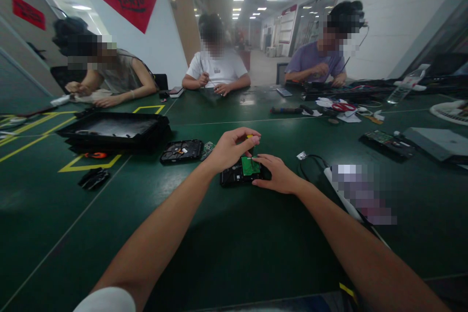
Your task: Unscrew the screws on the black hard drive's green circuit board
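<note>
A black hard drive point(231, 176) lies on the green table in front of me, a green circuit board point(250, 167) on its upper face. My left hand point(234, 148) is above it, fingers pinched around a small screwdriver point(250, 137) with a yellow top. The screwdriver points down toward the board; its tip is too small to make out. From the right side, my right hand point(277, 174) grips the drive's edge, thumb at the near side and fingertips by the board. Left of the drive are another hard drive point(182, 151) and a small loose circuit board point(207, 150).
Stacked black trays point(113, 131) stand at left, near a black bundle point(94, 178). On the right are a white power strip point(341, 194), another drive point(387, 144), a grey box point(438, 144) and a bottle point(407, 84). Three people sit across the table.
</note>
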`<act>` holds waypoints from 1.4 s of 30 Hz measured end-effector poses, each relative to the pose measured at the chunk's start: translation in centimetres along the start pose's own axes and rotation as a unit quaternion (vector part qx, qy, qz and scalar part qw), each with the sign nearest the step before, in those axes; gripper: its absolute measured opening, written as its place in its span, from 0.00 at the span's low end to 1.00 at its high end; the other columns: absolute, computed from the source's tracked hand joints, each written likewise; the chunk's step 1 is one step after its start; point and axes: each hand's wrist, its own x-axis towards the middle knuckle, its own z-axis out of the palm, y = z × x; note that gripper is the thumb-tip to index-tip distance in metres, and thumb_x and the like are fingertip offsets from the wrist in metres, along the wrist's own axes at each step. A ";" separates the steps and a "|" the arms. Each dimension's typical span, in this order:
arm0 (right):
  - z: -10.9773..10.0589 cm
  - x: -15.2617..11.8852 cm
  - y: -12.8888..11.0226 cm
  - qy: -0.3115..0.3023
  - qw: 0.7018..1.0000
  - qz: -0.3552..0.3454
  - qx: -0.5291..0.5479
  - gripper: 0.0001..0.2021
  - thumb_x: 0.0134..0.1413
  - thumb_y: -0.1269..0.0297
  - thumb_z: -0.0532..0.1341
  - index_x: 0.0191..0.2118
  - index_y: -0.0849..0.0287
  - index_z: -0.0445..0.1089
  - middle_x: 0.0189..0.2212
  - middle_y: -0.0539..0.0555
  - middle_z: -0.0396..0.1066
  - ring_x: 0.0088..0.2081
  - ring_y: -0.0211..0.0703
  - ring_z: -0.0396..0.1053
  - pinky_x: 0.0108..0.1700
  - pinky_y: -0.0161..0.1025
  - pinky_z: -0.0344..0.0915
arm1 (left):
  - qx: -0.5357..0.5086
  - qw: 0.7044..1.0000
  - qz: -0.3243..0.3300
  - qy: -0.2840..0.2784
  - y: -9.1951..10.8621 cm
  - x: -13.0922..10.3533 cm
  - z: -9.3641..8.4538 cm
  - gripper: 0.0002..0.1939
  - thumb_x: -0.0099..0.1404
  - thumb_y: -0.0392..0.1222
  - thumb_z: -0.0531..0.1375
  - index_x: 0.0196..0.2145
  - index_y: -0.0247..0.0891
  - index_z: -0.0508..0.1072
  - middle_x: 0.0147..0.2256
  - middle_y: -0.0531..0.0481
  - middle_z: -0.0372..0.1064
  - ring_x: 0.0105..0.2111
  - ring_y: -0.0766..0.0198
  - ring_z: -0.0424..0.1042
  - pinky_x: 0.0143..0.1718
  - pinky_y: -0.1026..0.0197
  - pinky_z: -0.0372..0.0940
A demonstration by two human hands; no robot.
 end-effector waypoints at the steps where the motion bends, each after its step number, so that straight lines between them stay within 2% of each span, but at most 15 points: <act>1: 0.0 0.0 0.0 0.001 1.000 -0.001 -0.002 0.40 0.57 0.39 0.68 0.70 0.49 0.64 0.70 0.63 0.62 0.71 0.66 0.58 0.71 0.68 0.52 | -0.014 1.000 -0.005 -0.005 0.1 0.0 0.0 0.18 0.73 0.53 0.62 0.49 0.37 0.79 0.43 0.44 0.77 0.40 0.61 0.76 0.32 0.64 0.75; 5: 0.0 0.0 -0.2 -0.003 1.000 -0.001 -0.008 0.40 0.57 0.38 0.68 0.70 0.49 0.63 0.70 0.63 0.61 0.71 0.65 0.57 0.71 0.67 0.53 | -0.071 0.997 -0.026 -0.007 -0.1 0.0 -0.1 0.19 0.75 0.54 0.59 0.50 0.36 0.78 0.46 0.41 0.78 0.47 0.57 0.77 0.34 0.64 0.74; 10: -0.2 0.0 -0.2 -0.008 1.000 0.000 -0.004 0.39 0.57 0.39 0.68 0.69 0.49 0.64 0.70 0.63 0.62 0.71 0.65 0.58 0.71 0.67 0.52 | -0.035 0.999 -0.014 0.025 -0.3 0.1 -0.1 0.18 0.71 0.54 0.65 0.51 0.39 0.76 0.37 0.49 0.73 0.35 0.65 0.74 0.31 0.66 0.73; 14: -0.2 0.0 -0.2 -0.011 1.000 0.006 -0.004 0.40 0.57 0.38 0.68 0.70 0.50 0.63 0.70 0.63 0.62 0.71 0.66 0.57 0.71 0.68 0.53 | 0.002 1.000 0.003 0.015 -0.2 0.0 0.2 0.17 0.70 0.54 0.65 0.46 0.37 0.79 0.36 0.49 0.71 0.33 0.66 0.71 0.29 0.67 0.73; 17: -0.2 0.0 -0.2 -0.006 1.000 0.003 -0.006 0.40 0.57 0.38 0.68 0.69 0.51 0.64 0.69 0.64 0.62 0.71 0.66 0.59 0.70 0.67 0.54 | -0.013 1.000 -0.009 0.008 -0.2 0.0 0.3 0.18 0.71 0.55 0.64 0.46 0.36 0.79 0.40 0.46 0.75 0.36 0.64 0.74 0.31 0.66 0.74; 21: -0.3 0.1 -0.3 -0.007 1.000 -0.004 -0.009 0.39 0.57 0.39 0.68 0.69 0.51 0.64 0.69 0.64 0.63 0.70 0.65 0.59 0.71 0.66 0.53 | -0.080 0.996 -0.044 0.021 -0.5 0.1 0.3 0.20 0.74 0.55 0.60 0.51 0.37 0.77 0.46 0.41 0.77 0.46 0.58 0.77 0.35 0.63 0.75; 24: -0.3 0.0 -0.3 -0.010 1.000 0.000 -0.005 0.40 0.57 0.38 0.68 0.69 0.50 0.64 0.69 0.63 0.63 0.71 0.66 0.59 0.71 0.67 0.53 | -0.107 0.993 -0.055 0.016 -0.6 0.1 0.1 0.19 0.73 0.54 0.61 0.52 0.37 0.76 0.46 0.41 0.76 0.47 0.57 0.77 0.37 0.60 0.77; 28: -0.2 0.0 -0.2 -0.004 1.000 0.004 -0.002 0.40 0.56 0.37 0.68 0.69 0.49 0.64 0.69 0.62 0.62 0.71 0.66 0.58 0.71 0.67 0.53 | -0.020 1.000 -0.015 0.019 -0.6 0.0 0.1 0.20 0.71 0.52 0.65 0.55 0.41 0.74 0.39 0.49 0.73 0.38 0.63 0.74 0.34 0.64 0.75; 31: -0.2 0.0 -0.1 -0.010 1.000 0.008 -0.004 0.40 0.57 0.37 0.67 0.69 0.49 0.64 0.70 0.62 0.62 0.71 0.67 0.57 0.71 0.67 0.53 | 0.028 0.999 0.007 0.023 -0.5 -0.1 0.1 0.18 0.70 0.51 0.66 0.53 0.41 0.75 0.37 0.51 0.69 0.35 0.65 0.72 0.31 0.66 0.73; 36: -0.2 0.0 -0.1 -0.003 1.000 0.000 -0.003 0.40 0.57 0.37 0.67 0.70 0.49 0.64 0.69 0.62 0.63 0.71 0.66 0.58 0.71 0.67 0.54 | 0.047 0.999 0.014 0.013 -0.5 -0.1 0.1 0.17 0.72 0.52 0.63 0.53 0.39 0.78 0.42 0.46 0.72 0.38 0.63 0.73 0.35 0.63 0.76; 42: 0.0 0.0 0.1 -0.004 1.000 -0.003 -0.003 0.40 0.57 0.37 0.67 0.70 0.48 0.63 0.69 0.61 0.63 0.71 0.65 0.58 0.71 0.67 0.54 | -0.029 1.000 0.008 0.006 -0.8 0.1 0.0 0.20 0.76 0.50 0.58 0.61 0.41 0.71 0.45 0.43 0.75 0.46 0.58 0.76 0.35 0.63 0.77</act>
